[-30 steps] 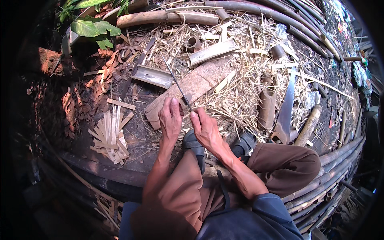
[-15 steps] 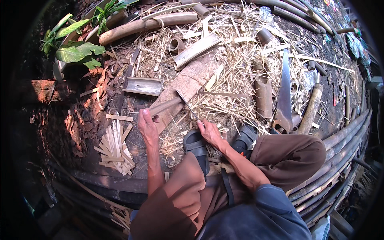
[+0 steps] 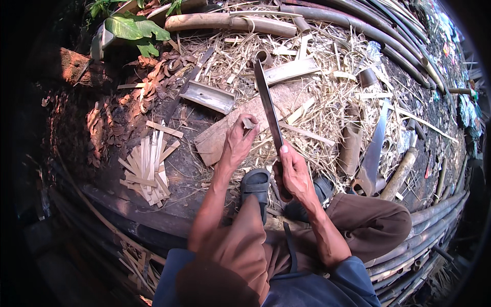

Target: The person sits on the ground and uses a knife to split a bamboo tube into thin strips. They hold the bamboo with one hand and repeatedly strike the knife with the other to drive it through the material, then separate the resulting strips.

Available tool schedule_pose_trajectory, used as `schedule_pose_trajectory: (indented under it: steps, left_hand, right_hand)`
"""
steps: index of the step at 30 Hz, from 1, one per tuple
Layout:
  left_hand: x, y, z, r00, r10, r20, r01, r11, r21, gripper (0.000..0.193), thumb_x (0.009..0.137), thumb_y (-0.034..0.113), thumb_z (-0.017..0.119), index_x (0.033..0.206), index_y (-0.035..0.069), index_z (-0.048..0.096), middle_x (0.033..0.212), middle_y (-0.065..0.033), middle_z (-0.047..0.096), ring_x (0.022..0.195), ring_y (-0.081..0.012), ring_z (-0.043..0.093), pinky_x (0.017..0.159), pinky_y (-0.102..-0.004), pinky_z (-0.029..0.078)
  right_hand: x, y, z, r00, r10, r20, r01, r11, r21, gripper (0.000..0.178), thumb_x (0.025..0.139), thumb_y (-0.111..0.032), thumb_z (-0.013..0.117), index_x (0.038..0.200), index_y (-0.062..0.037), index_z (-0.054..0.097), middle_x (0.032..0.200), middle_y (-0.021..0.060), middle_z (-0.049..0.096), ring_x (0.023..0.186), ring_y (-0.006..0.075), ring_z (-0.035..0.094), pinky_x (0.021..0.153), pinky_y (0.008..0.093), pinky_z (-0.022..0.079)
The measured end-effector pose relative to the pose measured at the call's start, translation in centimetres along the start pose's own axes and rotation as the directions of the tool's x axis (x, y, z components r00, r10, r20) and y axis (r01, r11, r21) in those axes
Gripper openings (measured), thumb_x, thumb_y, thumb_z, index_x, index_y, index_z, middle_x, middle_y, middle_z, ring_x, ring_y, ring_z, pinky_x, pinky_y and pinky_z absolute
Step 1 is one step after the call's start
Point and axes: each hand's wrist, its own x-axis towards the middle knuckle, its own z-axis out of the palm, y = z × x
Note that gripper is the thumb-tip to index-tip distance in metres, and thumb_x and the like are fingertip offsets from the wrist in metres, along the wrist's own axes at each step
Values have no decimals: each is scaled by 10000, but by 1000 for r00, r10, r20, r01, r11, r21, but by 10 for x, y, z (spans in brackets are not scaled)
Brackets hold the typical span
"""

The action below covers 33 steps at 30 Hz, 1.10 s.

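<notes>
My right hand [image 3: 292,176] is closed round the handle of a long machete [image 3: 268,102], its blade pointing up and away from me. To its left, my left hand [image 3: 235,140] grips a short bamboo piece [image 3: 248,123], seen nearly end-on between thumb and fingers, so its length is hidden. A gap separates the blade from that piece. Below both hands lies a flat wooden board [image 3: 217,140] on the ground. A split bamboo half [image 3: 291,70] rests across its far end, and another trough-shaped half [image 3: 208,97] lies just left of the board.
Left of my feet is a pile of bamboo strips [image 3: 148,166]. Shavings [image 3: 322,117] cover the ground ahead. A handsaw [image 3: 376,140] and bamboo lengths [image 3: 350,148] lie to the right. Stacked poles [image 3: 424,230] curve along the right side; leafy plants [image 3: 130,28] stand far left.
The machete has swung up off the bamboo piece and points farther away. My left hand has moved right with the piece, now turned end-on. The view has shifted slightly.
</notes>
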Motion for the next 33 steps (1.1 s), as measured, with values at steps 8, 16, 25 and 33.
schedule_pose_trajectory:
  steps: [8,16,25,33]
  left_hand:
    - [-1,9,6,987,113,114,-113,994,-3,223,960,215,601,1047,56,471,821,-132,528,728,-286,551,700,-390,462]
    - [-6,-6,12,967,243,79,-244,970,7,396,907,50,627,1274,47,478,1015,-184,597,884,-361,635,752,-420,502]
    - [-6,2,14,967,249,61,-250,968,17,340,866,7,612,1174,-12,470,1000,-242,550,927,-461,568,778,-496,467]
    - [-3,-5,21,967,249,47,-250,968,23,355,850,-30,612,1176,-10,473,990,-236,552,907,-445,577,770,-481,481]
  right_hand:
    - [6,-11,6,996,83,27,-85,989,120,383,1041,-483,369,1036,-127,510,598,-25,461,436,64,411,390,222,341]
    - [2,-12,11,991,126,48,-133,975,179,407,1031,-509,376,1034,-126,512,602,-19,469,434,69,417,388,223,356]
    - [-1,-14,11,993,117,21,-119,983,137,402,1031,-507,383,1043,-129,521,611,-24,479,445,62,411,395,222,349]
    - [3,-7,11,1000,-12,-20,14,998,68,391,1054,-422,383,1244,-120,542,613,-43,450,444,55,386,393,228,324]
